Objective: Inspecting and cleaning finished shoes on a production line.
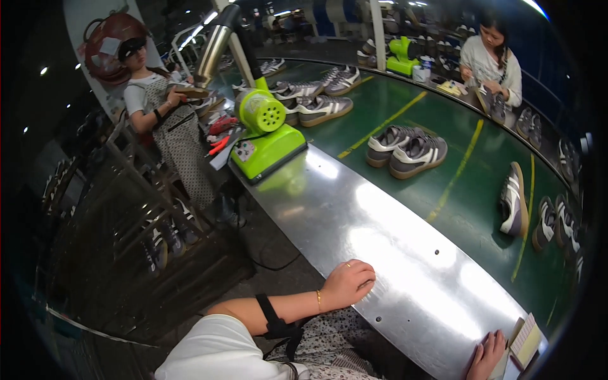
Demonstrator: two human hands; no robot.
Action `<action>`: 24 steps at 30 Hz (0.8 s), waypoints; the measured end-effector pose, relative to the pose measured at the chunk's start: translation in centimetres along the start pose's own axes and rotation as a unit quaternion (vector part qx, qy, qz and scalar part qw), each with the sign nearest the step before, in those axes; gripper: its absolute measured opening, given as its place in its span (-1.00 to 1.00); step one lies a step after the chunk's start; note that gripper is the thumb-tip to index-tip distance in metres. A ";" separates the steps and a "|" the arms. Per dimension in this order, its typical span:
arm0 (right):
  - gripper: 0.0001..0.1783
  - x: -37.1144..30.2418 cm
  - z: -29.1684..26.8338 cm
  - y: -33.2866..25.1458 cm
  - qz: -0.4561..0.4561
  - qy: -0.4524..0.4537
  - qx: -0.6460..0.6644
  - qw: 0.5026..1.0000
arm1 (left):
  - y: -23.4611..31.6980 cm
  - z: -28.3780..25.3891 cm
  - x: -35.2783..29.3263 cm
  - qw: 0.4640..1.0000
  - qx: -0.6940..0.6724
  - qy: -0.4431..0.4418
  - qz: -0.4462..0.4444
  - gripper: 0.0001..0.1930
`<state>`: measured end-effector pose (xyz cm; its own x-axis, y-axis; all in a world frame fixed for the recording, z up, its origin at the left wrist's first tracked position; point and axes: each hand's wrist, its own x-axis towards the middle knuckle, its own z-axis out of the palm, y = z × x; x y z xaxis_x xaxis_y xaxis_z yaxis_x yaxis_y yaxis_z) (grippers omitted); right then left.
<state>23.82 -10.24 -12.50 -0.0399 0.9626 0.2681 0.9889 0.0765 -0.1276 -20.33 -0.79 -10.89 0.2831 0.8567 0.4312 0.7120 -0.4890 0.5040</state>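
My left hand (350, 283) rests loosely curled at the near edge of the shiny metal bench top (405, 291), with a ring and a bracelet on it. I see nothing held in its fingers. Farther right, my right hand (486, 356) lies on the bench with its fingers stretched out, partly cut off by the lower edge. Beside it sits a small pad of paper (525, 342). Beyond the bench, a pair of grey sneakers (418, 154) with white stripes and gum soles stands on the green conveyor belt (411, 196).
A lime-green blower (263, 130) with a metal tube stands at the bench's left end, by red-handled tools (221, 134). More sneakers (323, 109) line the belt; one lies tipped (514, 199) at right. One person (158, 107) stands left; another (491, 69) works across the belt.
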 end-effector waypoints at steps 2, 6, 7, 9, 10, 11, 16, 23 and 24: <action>-0.54 -0.6 1.3 0.8 0.037 0.000 0.058 0.998 | -0.8 -1.3 -0.1 0.999 -0.015 -0.039 0.017 -0.89; -0.55 0.4 1.4 -0.1 0.031 0.007 0.048 0.998 | -2.5 -3.5 3.0 0.975 -0.099 -0.193 -0.043 -0.81; -0.54 0.4 1.1 -0.2 0.030 0.011 0.053 0.998 | -2.2 -4.3 4.8 0.955 -0.151 -0.223 -0.122 -0.80; -0.55 0.1 0.5 -0.2 0.044 0.009 0.051 0.998 | -4.5 -4.4 8.6 0.983 -0.004 -0.184 0.024 -0.73; -0.55 0.0 0.2 -0.2 0.047 0.008 0.055 0.997 | -5.1 -4.4 10.9 0.984 0.048 -0.170 0.036 -0.67; -0.55 -0.2 0.1 -0.1 0.061 0.009 0.049 0.997 | -5.7 -4.3 13.5 0.981 0.099 -0.156 0.052 -0.61; -0.55 1.3 -0.1 -1.4 0.044 0.018 0.059 0.997 | -11.0 -4.7 23.5 0.951 0.301 -0.069 -0.032 -0.35; -0.55 1.6 -0.8 -1.7 0.023 0.041 -0.017 0.999 | -15.1 -0.9 31.8 0.898 0.275 -0.312 -0.143 -0.22; -0.55 2.0 -1.0 -1.8 -0.048 0.022 -0.039 0.998 | -15.4 -0.4 32.5 0.899 0.258 -0.318 -0.154 -0.23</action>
<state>22.14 -8.73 -10.80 -0.1303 0.9396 0.3165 0.9890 0.1457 -0.0255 -22.33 34.52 -4.33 0.2159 0.9391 -0.2674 0.9763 -0.2127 0.0412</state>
